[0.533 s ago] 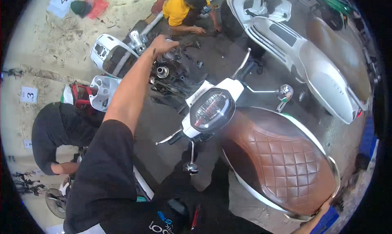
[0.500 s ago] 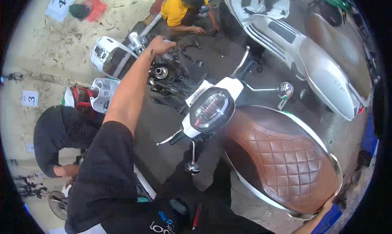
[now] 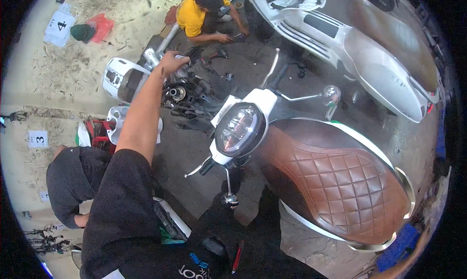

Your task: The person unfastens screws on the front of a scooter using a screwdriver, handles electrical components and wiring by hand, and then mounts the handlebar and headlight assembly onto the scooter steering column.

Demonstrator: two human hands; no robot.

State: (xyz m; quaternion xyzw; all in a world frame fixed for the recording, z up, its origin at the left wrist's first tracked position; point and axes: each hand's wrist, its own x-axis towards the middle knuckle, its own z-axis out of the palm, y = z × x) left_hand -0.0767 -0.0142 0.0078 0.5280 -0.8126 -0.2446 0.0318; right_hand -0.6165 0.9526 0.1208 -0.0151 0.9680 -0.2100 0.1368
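Observation:
My left arm stretches forward over a cluster of dark metal scooter parts (image 3: 187, 96). My left hand (image 3: 172, 63) hovers by its far edge, fingers curled together, with a small pale bit at the fingertips that I cannot make out. Below me stands a white scooter with a round-cornered headlight (image 3: 240, 129), chrome mirrors and a brown quilted seat (image 3: 348, 191). My right forearm (image 3: 416, 254) reaches out at the lower right, past the chrome rail (image 3: 374, 245) behind the seat. The right hand's fingers are dim and blurred near the picture's rim.
Another white scooter body (image 3: 379, 74) lies at the far right. A co-worker in a yellow shirt (image 3: 194, 16) crouches ahead, hands near the floor. Another person in dark clothes (image 3: 73, 181) bends at left, beside white panels (image 3: 121, 82) and a red frame (image 3: 99, 133).
My right hand has let go of the chrome rail and moved outward to the right. My left hand stays over the parts. The view has shifted slightly.

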